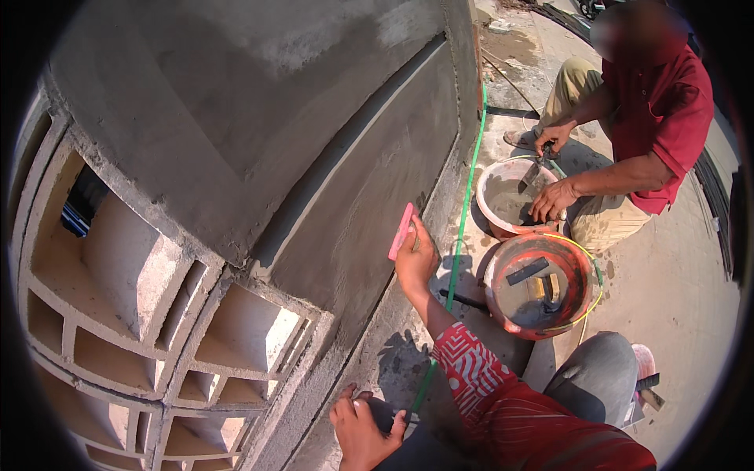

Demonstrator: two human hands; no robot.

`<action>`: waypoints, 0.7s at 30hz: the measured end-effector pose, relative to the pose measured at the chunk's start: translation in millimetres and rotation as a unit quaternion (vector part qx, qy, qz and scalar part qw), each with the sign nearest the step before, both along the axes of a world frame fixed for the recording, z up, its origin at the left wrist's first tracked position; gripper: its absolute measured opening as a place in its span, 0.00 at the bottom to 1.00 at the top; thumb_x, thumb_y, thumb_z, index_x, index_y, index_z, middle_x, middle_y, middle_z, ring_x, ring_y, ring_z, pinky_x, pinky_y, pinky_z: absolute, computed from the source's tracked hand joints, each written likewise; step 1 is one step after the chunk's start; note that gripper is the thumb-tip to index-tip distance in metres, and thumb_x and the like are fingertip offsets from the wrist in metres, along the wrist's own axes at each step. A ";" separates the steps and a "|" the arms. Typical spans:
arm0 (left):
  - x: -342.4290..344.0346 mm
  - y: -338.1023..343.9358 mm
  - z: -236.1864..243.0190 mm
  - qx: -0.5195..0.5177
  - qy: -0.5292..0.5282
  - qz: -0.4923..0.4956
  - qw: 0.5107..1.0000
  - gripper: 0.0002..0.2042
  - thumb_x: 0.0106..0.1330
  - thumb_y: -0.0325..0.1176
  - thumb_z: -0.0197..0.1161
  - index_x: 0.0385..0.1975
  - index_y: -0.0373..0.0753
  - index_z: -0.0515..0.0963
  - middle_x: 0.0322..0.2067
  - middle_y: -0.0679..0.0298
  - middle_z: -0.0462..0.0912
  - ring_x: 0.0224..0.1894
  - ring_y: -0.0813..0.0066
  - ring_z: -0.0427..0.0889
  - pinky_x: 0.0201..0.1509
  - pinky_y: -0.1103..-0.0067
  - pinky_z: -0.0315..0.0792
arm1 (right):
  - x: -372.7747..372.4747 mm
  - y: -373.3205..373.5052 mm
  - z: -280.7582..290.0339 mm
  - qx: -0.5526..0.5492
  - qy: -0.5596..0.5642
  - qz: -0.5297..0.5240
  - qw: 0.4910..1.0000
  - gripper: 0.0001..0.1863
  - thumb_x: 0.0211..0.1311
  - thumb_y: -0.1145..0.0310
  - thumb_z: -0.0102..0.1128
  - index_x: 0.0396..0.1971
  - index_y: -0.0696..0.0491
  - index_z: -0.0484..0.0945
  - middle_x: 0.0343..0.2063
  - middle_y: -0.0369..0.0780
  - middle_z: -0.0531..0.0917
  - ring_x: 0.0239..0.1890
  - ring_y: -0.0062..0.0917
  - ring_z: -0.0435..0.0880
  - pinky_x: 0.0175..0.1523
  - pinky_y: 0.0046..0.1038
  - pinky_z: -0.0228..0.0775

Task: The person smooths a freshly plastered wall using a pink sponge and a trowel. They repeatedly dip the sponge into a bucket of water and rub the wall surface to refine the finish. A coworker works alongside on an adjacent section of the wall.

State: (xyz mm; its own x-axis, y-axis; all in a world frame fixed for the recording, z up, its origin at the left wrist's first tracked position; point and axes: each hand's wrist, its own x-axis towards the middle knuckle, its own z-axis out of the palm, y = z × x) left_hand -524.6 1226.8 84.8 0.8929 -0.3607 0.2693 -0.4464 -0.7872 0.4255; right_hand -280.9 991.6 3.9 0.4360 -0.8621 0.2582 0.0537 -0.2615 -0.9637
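My right hand (416,263) grips a pink rectangular float (401,230), held at the grey, freshly rendered lower wall band (345,228). Low at the bottom edge, my left hand (369,436) has its fingers apart and slightly curled near the foot of the wall; a dark area between thumb and fingers is unclear. A green hose (479,149) runs along the wall's base under my right arm. Beside that arm stands a red bucket (583,279) with grey mortar, a dark blade and wooden-looking pieces inside.
Pale breeze blocks (118,353) fill the left. A crouching co-worker in red (652,125) holds a trowel (532,177) over a second bucket (491,188) at upper right. Dark long bars (711,204) lie on the pavement (683,314). Another pinkish container (644,361) sits behind my knee.
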 end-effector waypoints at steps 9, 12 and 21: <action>-47.8 54.5 3.0 -0.023 0.103 0.177 0.978 0.36 0.67 0.50 0.67 0.63 0.25 0.67 0.58 0.39 0.74 0.63 0.46 0.73 0.68 0.60 0.66 | 6.3 17.5 0.0 -0.027 -0.001 -0.019 0.999 0.19 0.68 0.74 0.56 0.57 0.50 0.82 0.38 0.41 0.90 0.41 0.39 0.86 0.47 0.41 0.77; -54.8 55.5 -14.7 -0.077 0.065 0.195 0.976 0.36 0.68 0.50 0.66 0.65 0.26 0.65 0.59 0.42 0.74 0.64 0.49 0.72 0.69 0.60 0.64 | 42.9 -57.2 -1.7 -0.014 -0.036 -0.076 0.996 0.19 0.66 0.75 0.57 0.56 0.52 0.82 0.35 0.44 0.87 0.37 0.41 0.84 0.44 0.42 0.76; -91.6 109.6 -42.2 -0.077 0.043 0.191 0.978 0.39 0.72 0.50 0.62 0.72 0.28 0.56 0.66 0.41 0.64 0.70 0.47 0.66 0.72 0.56 0.59 | 46.7 -56.8 14.4 -0.007 -0.023 -0.031 0.999 0.20 0.67 0.75 0.55 0.57 0.52 0.82 0.39 0.44 0.87 0.36 0.40 0.85 0.41 0.41 0.78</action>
